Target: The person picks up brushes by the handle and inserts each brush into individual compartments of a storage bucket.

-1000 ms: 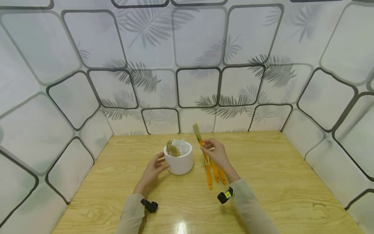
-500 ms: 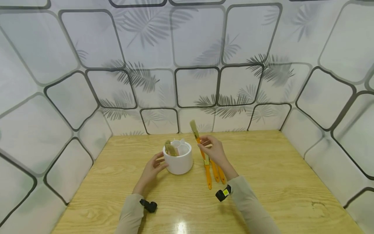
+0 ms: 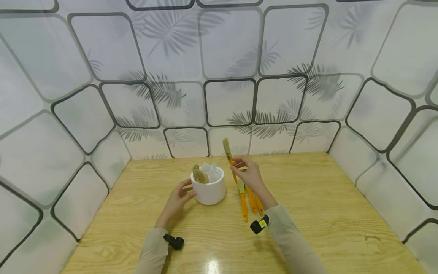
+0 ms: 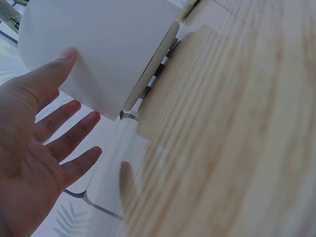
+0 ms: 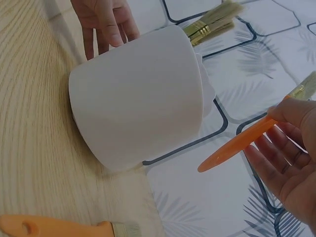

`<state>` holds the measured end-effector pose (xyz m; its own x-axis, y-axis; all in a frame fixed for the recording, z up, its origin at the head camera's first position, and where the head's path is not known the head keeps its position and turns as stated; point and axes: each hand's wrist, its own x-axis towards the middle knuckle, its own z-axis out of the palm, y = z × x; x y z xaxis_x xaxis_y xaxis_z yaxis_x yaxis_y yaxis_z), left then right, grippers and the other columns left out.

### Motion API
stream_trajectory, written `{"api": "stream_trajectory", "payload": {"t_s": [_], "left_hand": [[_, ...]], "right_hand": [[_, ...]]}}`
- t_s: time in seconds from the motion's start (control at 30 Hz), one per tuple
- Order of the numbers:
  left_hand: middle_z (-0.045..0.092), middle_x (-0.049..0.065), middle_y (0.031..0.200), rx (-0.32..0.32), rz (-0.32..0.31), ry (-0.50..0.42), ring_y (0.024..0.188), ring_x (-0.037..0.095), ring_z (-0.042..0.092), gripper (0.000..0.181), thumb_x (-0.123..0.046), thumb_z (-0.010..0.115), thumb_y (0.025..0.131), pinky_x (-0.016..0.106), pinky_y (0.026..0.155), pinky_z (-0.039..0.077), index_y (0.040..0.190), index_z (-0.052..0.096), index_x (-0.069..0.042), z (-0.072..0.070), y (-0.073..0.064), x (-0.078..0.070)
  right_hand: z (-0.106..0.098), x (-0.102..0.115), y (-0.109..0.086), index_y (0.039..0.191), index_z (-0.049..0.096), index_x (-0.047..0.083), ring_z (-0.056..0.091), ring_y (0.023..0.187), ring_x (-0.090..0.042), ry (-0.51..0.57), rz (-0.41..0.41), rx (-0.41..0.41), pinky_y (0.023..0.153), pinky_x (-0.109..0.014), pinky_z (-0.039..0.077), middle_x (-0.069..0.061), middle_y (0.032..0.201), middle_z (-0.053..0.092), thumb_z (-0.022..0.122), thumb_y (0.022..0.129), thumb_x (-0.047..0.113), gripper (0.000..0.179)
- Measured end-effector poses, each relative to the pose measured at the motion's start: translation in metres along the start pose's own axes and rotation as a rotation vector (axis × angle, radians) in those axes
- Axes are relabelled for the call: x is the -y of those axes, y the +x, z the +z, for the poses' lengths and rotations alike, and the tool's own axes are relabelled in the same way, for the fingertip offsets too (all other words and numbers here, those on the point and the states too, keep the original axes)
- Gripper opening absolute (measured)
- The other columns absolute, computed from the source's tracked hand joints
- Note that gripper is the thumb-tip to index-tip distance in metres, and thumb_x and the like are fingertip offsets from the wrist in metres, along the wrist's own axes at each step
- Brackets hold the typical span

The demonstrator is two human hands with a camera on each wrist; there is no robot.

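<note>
Brush [image 3: 229,156] has an orange handle, a metal collar and pale, flat bristles; it is in the air, just right of the pot, bristles up and leaning a little to the left. From the left, first comes the left hand [image 3: 176,198], with its fingers relaxed and apart; its thumb rests against the wall of the pot, and the hand does not grasp it. Next stands the pot [image 3: 209,195], white, round and upright on the wooden table [image 3: 325,228], with white dividers inside. At least two brushes [image 3: 200,176] are in its left part, bristles up. Further right, three other brushes [image 3: 243,205] lie side by side on the table, orange handles toward the near edge. Over them is the right hand [image 3: 249,176], which pinches the handle of the raised brush between thumb and fingers.
</note>
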<state>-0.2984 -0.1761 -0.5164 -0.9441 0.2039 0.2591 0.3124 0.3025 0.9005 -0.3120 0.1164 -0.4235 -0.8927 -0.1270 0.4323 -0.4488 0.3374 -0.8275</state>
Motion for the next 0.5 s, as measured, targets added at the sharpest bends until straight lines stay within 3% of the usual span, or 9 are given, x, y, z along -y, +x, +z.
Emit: {"api": "stream_trajectory", "payload": {"t_s": [0.1, 0.33, 0.5], "left_hand": [[0.046, 0.018, 0.136, 0.001, 0.012, 0.001, 0.117, 0.038, 0.052, 0.058, -0.026, 0.067, 0.085, 0.052, 0.100, 0.042, 0.136, 0.044, -0.009, 0.000, 0.000, 0.001], [0.044, 0.019, 0.137, 0.019, 0.000, -0.033, 0.120, 0.040, 0.049, 0.058, -0.024, 0.068, 0.085, 0.051, 0.101, 0.041, 0.136, 0.044, -0.009, 0.000, 0.000, 0.001], [0.043, 0.020, 0.138, 0.023, 0.003, -0.034, 0.120, 0.041, 0.048, 0.059, -0.022, 0.068, 0.085, 0.052, 0.101, 0.041, 0.137, 0.043, -0.008, 0.000, 0.001, 0.002]], "right_hand": [[0.000, 0.005, 0.000, 0.113, 0.064, 0.009, 0.061, 0.087, -0.024, 0.011, 0.004, 0.005, 0.073, -0.033, 0.058, -0.012, 0.099, 0.063, 0.068, 0.085, 0.020, 0.030], [-0.003, 0.038, -0.006, 0.112, 0.061, -0.003, 0.061, 0.088, -0.031, 0.013, -0.014, 0.010, 0.072, -0.034, 0.058, -0.021, 0.097, 0.062, 0.065, 0.086, 0.006, 0.027], [-0.003, 0.045, -0.005, 0.111, 0.062, -0.003, 0.061, 0.089, -0.031, 0.015, -0.002, 0.013, 0.075, -0.037, 0.057, -0.021, 0.098, 0.063, 0.065, 0.086, 0.005, 0.026]]}}
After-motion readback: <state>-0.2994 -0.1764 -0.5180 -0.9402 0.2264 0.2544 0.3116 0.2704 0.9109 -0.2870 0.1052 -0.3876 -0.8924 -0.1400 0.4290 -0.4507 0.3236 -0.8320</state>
